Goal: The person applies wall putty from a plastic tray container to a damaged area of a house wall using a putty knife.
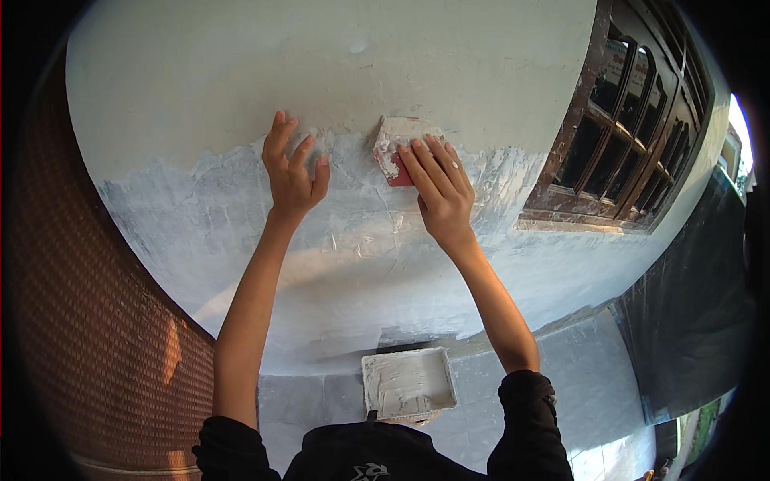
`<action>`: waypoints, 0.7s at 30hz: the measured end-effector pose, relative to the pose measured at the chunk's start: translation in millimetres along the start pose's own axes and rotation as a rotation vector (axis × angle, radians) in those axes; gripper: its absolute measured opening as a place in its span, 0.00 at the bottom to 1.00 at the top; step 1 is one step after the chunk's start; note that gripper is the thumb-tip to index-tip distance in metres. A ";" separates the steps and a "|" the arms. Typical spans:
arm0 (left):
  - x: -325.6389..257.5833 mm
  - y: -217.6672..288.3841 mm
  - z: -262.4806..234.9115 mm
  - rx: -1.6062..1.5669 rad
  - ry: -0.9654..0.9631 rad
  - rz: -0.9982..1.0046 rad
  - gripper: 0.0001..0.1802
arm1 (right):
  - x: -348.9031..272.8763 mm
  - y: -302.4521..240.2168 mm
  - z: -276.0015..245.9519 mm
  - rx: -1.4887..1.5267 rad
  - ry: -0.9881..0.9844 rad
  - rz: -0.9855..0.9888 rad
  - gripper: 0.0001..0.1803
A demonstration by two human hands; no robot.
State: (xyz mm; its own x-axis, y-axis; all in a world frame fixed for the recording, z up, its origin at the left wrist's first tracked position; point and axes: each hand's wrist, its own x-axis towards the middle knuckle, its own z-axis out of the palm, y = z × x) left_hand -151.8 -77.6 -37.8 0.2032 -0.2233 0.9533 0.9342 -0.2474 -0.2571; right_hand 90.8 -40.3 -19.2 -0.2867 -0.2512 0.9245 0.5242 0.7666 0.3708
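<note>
My right hand [443, 192] is closed on a red putty spreader [394, 167], its blade smeared with off-white putty and laid against the wall [337, 72]. The fingers lie flat over the spreader's face, and a small blob of putty sticks to one finger. Fingers apart and holding nothing, my left hand [290, 178] is raised at the wall to the left; whether its fingertips touch the surface I cannot tell. Both hands are at the ragged edge where the smooth beige coat above meets a bluish-white, patchy layer [353, 208] below.
A rectangular tray [366, 389] of off-white putty stands low in front of my body, above the grey tiled floor [553, 385]. To the right is a brown wooden window [618, 128] with glass panes. A woven brown panel [88, 305] borders the left; dark sheeting [690, 305] hangs at the right.
</note>
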 end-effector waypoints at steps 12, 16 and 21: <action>-1.4 -1.6 -0.9 -0.044 -0.056 0.018 0.26 | -22.2 0.0 26.2 -0.045 -0.026 0.051 0.21; -1.7 -3.6 2.4 -0.055 -0.003 0.019 0.26 | -25.3 4.2 30.8 -0.046 -0.038 0.057 0.21; 1.9 -1.7 -1.4 -0.061 -0.005 0.033 0.25 | -32.8 5.0 32.0 -0.017 -0.084 0.074 0.20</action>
State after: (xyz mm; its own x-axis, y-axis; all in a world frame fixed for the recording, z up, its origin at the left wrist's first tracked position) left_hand -153.5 -79.0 -35.8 0.2349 -0.2274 0.9450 0.9075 -0.2969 -0.2971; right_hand 77.2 -9.3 -50.5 -0.3122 -0.1435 0.9391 0.5595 0.7711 0.3038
